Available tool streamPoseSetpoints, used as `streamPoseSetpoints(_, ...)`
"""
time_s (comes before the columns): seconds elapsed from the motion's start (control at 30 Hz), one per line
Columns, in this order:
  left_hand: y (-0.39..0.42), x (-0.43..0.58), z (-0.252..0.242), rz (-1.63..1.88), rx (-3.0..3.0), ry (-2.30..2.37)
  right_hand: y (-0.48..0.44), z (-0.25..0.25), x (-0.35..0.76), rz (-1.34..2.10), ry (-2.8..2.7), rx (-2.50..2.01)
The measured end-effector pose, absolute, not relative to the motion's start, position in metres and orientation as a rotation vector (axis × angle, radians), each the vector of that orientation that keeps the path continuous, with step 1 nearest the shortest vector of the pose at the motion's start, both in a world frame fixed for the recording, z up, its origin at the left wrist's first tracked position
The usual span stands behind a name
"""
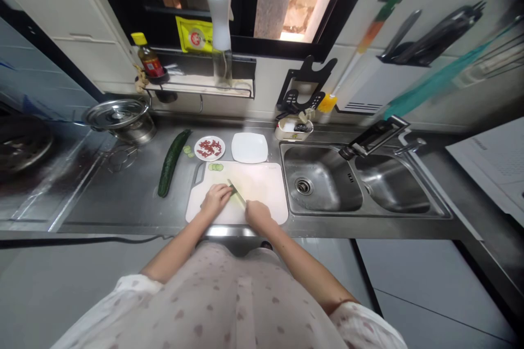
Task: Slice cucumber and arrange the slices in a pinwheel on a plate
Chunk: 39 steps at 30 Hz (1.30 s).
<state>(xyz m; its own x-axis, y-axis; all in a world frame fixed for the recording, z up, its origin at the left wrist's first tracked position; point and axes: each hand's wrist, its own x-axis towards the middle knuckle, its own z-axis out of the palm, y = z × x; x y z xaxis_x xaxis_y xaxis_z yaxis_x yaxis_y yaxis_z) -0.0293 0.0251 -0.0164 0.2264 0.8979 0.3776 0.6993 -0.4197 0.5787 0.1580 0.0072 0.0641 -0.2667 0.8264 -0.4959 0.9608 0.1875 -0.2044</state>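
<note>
On the white cutting board (pixel 262 177), my right hand (pixel 258 215) is wrapped round the handle of a knife (pixel 236 193). The blade points away from me and to the left. Just left of it, my left hand (pixel 216 199) has its fingers closed on a small piece of cucumber (pixel 234 189), mostly hidden by the fingers and blade. Several thin cucumber slices (pixel 215 167) lie at the board's far left edge. More slices (pixel 188 151) are on the counter beside a long whole cucumber (pixel 174 163).
Behind the board stand a small plate (pixel 198 148) of chopped reddish bits and a bare square white plate (pixel 249 147). A double sink (pixel 323 174) with a black faucet (pixel 372 139) adjoins on the right. A lidded steel pot (pixel 133 122) and wire rack (pixel 121 158) are at left.
</note>
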Motion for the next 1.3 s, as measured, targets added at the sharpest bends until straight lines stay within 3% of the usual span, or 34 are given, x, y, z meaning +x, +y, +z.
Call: streamPoseSetpoints(1.3, 0.027, -0.029, -0.018, 1.016, 2.195, 1.495, 0.023, 0.051, 0.136, -0.678, 2.225, 1.753)
